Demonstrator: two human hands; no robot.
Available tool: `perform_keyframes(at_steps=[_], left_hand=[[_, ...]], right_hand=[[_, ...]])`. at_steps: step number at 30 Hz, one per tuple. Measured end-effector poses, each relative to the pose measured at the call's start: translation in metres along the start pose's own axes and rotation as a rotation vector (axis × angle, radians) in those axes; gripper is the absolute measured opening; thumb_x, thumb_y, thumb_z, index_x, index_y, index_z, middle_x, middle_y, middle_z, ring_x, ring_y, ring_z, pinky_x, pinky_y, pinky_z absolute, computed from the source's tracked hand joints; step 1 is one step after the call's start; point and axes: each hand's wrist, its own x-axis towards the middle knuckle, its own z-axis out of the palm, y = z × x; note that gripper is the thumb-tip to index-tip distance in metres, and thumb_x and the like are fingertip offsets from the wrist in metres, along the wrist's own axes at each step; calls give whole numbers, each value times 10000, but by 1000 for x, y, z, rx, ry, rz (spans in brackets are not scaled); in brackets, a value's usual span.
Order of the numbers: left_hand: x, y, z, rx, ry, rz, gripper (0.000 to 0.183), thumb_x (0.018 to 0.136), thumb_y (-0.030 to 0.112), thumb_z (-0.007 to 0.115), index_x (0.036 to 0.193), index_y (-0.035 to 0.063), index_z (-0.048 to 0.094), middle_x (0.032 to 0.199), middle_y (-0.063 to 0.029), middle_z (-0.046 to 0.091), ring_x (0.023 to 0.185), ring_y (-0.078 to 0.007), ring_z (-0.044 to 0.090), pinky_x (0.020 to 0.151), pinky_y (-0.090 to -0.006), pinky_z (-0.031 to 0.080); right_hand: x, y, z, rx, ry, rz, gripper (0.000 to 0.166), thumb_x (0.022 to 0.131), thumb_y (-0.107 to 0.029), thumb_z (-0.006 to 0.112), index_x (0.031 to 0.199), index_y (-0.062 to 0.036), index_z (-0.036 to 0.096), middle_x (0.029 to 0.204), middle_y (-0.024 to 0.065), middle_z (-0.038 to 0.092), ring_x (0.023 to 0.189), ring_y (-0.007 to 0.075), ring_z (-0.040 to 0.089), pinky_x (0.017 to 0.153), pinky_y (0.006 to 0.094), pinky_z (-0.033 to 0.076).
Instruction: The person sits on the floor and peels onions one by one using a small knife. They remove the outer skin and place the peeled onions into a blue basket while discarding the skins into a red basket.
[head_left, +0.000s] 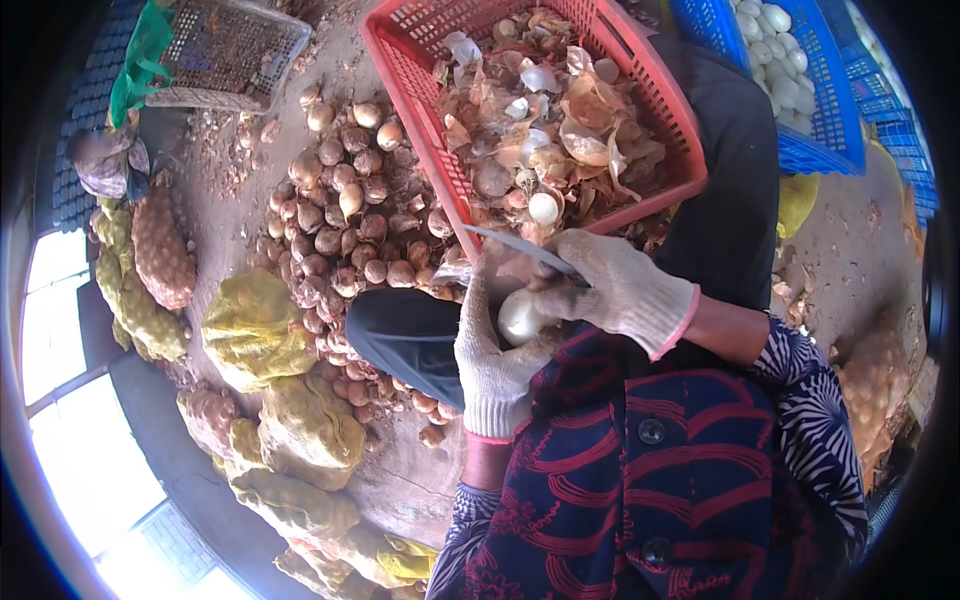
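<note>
My left hand (491, 360), in a whitish knit glove, is closed around a peeled white onion (519, 318) above my lap. My right hand (611, 289), gloved the same way, grips a knife whose blade (517, 246) points up and to the left, and its fingers rest against the onion's right side. Just beyond both hands stands a red plastic crate (442, 139) holding loose onion skins (592, 105) and a few onions. Unpeeled onions (360, 232) lie in a heap on the floor to the left of the crate.
Full mesh sacks (311, 431) line the left side, with a yellow sack (255, 330) by the heap. Blue crates (825, 154) at upper right contain peeled onions (780, 67). Another person (112, 165) is at far left, near a dark crate (225, 97). A filled sack (874, 390) sits at right.
</note>
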Motion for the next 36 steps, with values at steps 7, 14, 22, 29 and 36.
perform_keyframes(at_steps=[7,14,22,29,36], left_hand=[[1,-3,-9,-257,-84,-152,923,688,296,883,1401,-81,434,1142,-152,658,1045,-251,657,895,-362,534],[1,-30,-8,-883,-74,-110,854,771,286,856,1421,-40,409,1272,-167,560,1169,-316,579,1033,-484,484],[25,-21,14,-978,59,80,683,844,276,801,1371,26,446,1326,-115,540,1242,-284,537,1107,-435,426],[24,-24,16,-914,173,99,572,902,258,742,1360,50,469,1293,-97,571,1229,-258,540,1141,-453,386],[30,-35,7,-784,165,139,574,914,295,726,1369,61,464,1287,-109,581,1196,-269,559,1093,-450,411]], right_hand=[[6,-20,-5,-180,-201,111,192,844,-186,703,917,-30,619,817,102,642,776,170,615,740,313,493],[3,13,-37,-365,110,-21,265,980,-223,559,1151,-25,603,852,138,702,743,255,703,630,371,534],[-37,-4,-24,-932,-43,-425,514,911,-208,555,1407,-87,499,1041,76,637,730,190,670,548,312,549],[-30,1,-16,-1099,71,-431,537,897,-207,535,1418,-86,496,1020,73,627,681,178,676,569,315,574],[-16,-2,-7,-886,50,-339,466,912,-187,586,1361,-66,547,968,104,657,685,188,679,563,323,574]])
